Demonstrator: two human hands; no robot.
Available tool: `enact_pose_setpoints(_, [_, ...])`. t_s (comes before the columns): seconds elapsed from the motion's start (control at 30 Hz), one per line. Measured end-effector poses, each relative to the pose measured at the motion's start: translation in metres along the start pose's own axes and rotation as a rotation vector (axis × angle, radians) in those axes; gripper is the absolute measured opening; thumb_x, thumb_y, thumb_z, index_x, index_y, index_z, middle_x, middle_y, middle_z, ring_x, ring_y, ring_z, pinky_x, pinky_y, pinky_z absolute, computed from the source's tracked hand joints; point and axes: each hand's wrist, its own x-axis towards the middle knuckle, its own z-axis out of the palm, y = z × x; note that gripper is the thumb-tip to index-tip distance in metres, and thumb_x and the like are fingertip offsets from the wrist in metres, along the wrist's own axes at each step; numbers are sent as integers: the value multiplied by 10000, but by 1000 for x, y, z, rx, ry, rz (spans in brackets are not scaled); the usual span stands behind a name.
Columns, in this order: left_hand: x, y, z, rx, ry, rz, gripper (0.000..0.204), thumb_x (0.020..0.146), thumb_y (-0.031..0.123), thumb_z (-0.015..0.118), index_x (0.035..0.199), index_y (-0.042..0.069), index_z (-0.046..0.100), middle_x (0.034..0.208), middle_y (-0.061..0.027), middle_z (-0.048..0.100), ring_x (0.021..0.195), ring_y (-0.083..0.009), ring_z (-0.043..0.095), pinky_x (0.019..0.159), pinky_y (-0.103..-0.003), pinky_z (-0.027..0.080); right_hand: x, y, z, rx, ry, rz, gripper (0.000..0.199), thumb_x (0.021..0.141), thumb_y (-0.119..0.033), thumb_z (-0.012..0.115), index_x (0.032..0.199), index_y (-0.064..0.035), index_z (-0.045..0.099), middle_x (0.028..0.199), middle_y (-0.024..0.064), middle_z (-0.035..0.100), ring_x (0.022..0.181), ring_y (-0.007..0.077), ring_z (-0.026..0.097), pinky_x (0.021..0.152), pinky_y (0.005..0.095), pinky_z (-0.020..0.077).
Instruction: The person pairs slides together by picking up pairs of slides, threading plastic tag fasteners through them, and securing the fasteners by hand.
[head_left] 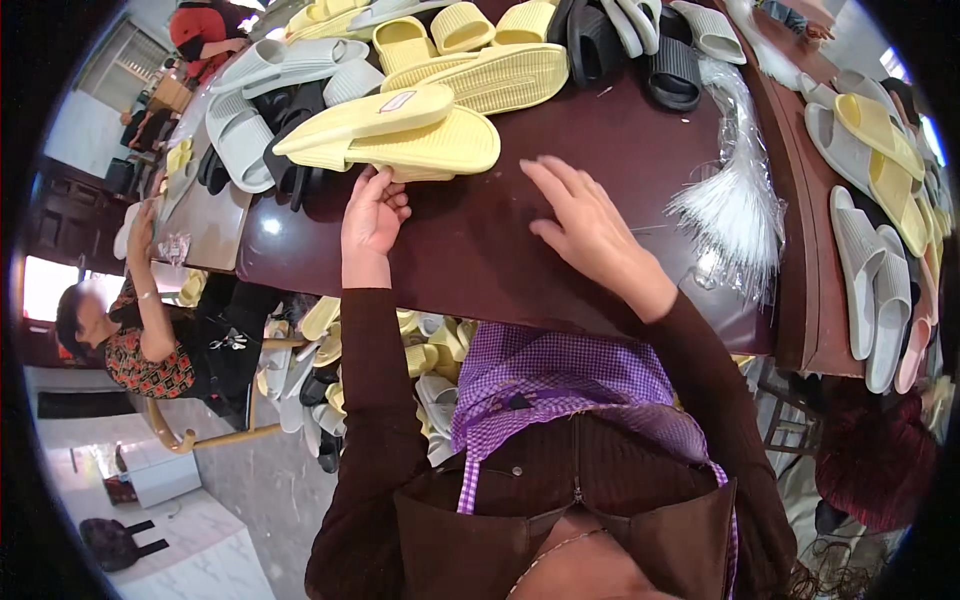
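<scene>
A pair of yellow slippers (440, 145), stacked one on the other, is held by its near edge in my left hand (375, 215). The fingers curl under the lower sole, and a small label shows on the upper slipper. My right hand (590, 225) hovers over the dark red table (470, 250), fingers stretched out and holding nothing. To its right lies a bundle of thin clear-white strands (735, 215) partly in plastic film. Beyond the held pair are more yellow slippers (500, 75). Grey slippers (240, 140) and black slippers (672, 72) lie around them.
Another table edge (800, 230) runs along the right, with grey, yellow and pink slippers (880, 200) on it. At the left a person (150, 330) sits on a wooden chair. Many slippers (330, 390) are heaped below the table. Another person's dark red sleeve (875, 460) shows at right.
</scene>
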Motion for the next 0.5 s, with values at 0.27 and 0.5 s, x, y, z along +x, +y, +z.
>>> enact_pose_setpoints(0.27, [-13, 4, 17, 103, -101, 48, 171, 882, 174, 617, 1004, 58, 585, 792, -29, 588, 661, -120, 545, 562, -258, 417, 62, 24, 40, -195, 122, -105, 424, 768, -67, 649, 1175, -57, 528, 1156, 118, 575, 1009, 293, 558, 867, 384, 457])
enact_pose_setpoints(0.5, [-50, 20, 26, 258, 0, 346, 178, 913, 139, 580, 1048, 24, 591, 816, -24, 598, 682, -84, 551, 600, -215, 437, 60, 22, 27, -22, 283, 6, 197, 840, -72, 587, 1031, -23, 580, 913, 94, 655, 816, 261, 617, 737, 332, 484])
